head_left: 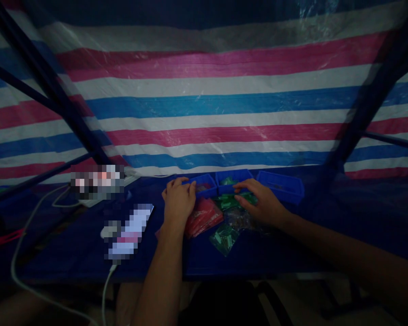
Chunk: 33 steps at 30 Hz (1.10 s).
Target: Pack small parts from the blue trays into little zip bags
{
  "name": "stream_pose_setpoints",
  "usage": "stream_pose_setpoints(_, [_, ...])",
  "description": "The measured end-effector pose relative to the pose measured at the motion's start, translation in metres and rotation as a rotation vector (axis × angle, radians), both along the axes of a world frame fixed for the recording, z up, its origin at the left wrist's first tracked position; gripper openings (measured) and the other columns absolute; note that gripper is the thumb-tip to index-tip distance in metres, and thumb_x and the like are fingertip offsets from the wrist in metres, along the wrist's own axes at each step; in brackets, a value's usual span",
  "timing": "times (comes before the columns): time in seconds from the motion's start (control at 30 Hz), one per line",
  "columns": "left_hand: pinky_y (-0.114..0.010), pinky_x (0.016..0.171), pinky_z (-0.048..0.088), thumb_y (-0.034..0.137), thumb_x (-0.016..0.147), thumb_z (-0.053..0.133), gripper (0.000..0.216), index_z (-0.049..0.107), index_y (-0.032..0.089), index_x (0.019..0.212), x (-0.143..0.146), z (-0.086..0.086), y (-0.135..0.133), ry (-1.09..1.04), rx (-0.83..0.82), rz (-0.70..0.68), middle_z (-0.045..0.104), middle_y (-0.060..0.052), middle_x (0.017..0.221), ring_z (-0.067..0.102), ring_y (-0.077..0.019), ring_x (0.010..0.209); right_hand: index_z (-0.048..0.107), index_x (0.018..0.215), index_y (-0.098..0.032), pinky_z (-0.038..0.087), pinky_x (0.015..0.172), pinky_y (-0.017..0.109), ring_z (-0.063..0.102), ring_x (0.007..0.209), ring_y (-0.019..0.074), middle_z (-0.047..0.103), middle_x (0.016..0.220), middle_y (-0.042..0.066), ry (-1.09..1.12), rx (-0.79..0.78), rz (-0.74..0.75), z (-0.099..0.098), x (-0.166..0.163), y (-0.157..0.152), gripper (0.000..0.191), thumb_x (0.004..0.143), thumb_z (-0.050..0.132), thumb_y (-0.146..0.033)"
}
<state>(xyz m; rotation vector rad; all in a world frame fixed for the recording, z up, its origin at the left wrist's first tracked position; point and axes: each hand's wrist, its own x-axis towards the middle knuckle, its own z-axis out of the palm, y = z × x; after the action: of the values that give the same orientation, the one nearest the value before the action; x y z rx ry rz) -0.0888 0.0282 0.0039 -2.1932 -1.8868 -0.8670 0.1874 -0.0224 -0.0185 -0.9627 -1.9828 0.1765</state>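
Note:
My left hand is at the left end of a row of blue plastic bins, beside the left bin. Its fingers are slightly bent and apart, with nothing visible in them. Over the green plastic packets and close to the middle bin is my right hand, thumb and forefinger spread. Red plastic packets lie between the hands. A clear packet with dark contents sits below my right hand, and a green packet lies nearer me. What is under both palms is hidden.
A right blue bin stands beyond my right wrist. On the left lie a blurred-out phone with a white cable and a power strip. Striped sheeting hangs behind the blue table, between dark metal posts.

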Motion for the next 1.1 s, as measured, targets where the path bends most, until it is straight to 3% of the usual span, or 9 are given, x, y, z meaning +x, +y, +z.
stream_pose_setpoints(0.13, [-0.063,0.105,0.038,0.048,0.105,0.036,0.054,0.078,0.018,0.089,0.005,0.000,-0.003,0.094,-0.099,-0.031,0.076,-0.014,0.100,0.064,-0.0337,0.106,0.062,0.123,-0.024,0.051,0.094,0.050,0.064,0.106,0.0287,0.071,0.110,0.010,-0.081,0.047,0.026,-0.001,-0.001,-0.002,0.027,0.096,0.061,-0.025])
stream_pose_setpoints(0.23, [-0.058,0.106,0.038,0.045,0.106,0.039,0.049,0.078,0.020,0.090,0.008,0.004,-0.006,0.076,-0.022,-0.130,0.077,-0.010,0.101,0.065,-0.0313,0.107,0.062,0.122,-0.022,0.051,0.095,0.051,0.064,0.108,0.0292,0.071,0.111,0.011,-0.141,0.121,0.039,0.002,-0.001,-0.003,0.025,0.097,0.061,-0.025])
stream_pose_setpoints(0.37, [-0.041,0.098,0.049,0.041,0.106,0.042,0.041,0.078,0.021,0.101,0.013,0.014,-0.018,-0.036,0.020,-0.428,0.077,-0.007,0.103,0.068,-0.0237,0.101,0.063,0.122,-0.023,0.049,0.099,0.053,0.064,0.111,0.0300,0.072,0.111,0.010,-0.214,0.238,0.073,0.008,0.000,-0.006,0.026,0.095,0.062,-0.021])
stream_pose_setpoints(0.43, [-0.038,0.096,0.051,0.040,0.105,0.044,0.038,0.077,0.021,0.103,0.013,0.017,-0.030,-0.068,0.016,-0.475,0.077,-0.007,0.106,0.069,-0.0226,0.099,0.062,0.123,-0.023,0.048,0.100,0.054,0.064,0.110,0.0292,0.072,0.111,0.010,-0.237,0.270,0.086,0.011,0.000,-0.008,0.028,0.095,0.061,-0.019])
stream_pose_setpoints(0.63, [-0.045,0.111,0.045,0.042,0.103,0.049,0.037,0.073,0.021,0.121,-0.017,0.006,-0.079,-0.007,-0.009,-0.217,0.070,-0.009,0.128,0.062,-0.0280,0.122,0.062,0.124,-0.022,0.047,0.103,0.055,0.064,0.110,0.0293,0.072,0.112,0.011,-0.258,0.298,0.109,0.011,-0.001,-0.010,0.029,0.095,0.062,-0.020])
stream_pose_setpoints(0.73, [-0.050,0.113,0.042,0.045,0.101,0.050,0.046,0.067,0.018,0.133,-0.036,-0.006,-0.098,0.035,-0.129,-0.073,0.065,-0.014,0.138,0.058,-0.0329,0.130,0.063,0.123,-0.021,0.047,0.103,0.055,0.064,0.112,0.0299,0.072,0.112,0.012,-0.256,0.274,0.105,0.010,-0.002,-0.010,0.028,0.095,0.062,-0.020])
stream_pose_setpoints(0.87, [-0.047,0.104,0.050,0.045,0.101,0.048,0.044,0.070,0.018,0.129,-0.043,-0.012,-0.107,0.011,-0.252,-0.007,0.071,-0.013,0.130,0.067,-0.0316,0.117,0.063,0.123,-0.021,0.047,0.104,0.055,0.064,0.112,0.0291,0.072,0.114,0.011,-0.251,0.251,0.106,0.009,-0.003,-0.011,0.027,0.096,0.061,-0.022])
stream_pose_setpoints(1.1, [-0.041,0.091,0.055,0.036,0.099,0.053,0.029,0.075,0.023,0.113,-0.043,-0.008,-0.105,-0.068,-0.137,0.049,0.078,-0.007,0.113,0.073,-0.0281,0.101,0.064,0.121,-0.021,0.047,0.103,0.054,0.064,0.111,0.0294,0.072,0.111,0.011,-0.246,0.219,0.091,0.009,-0.002,-0.010,0.025,0.097,0.061,-0.023])
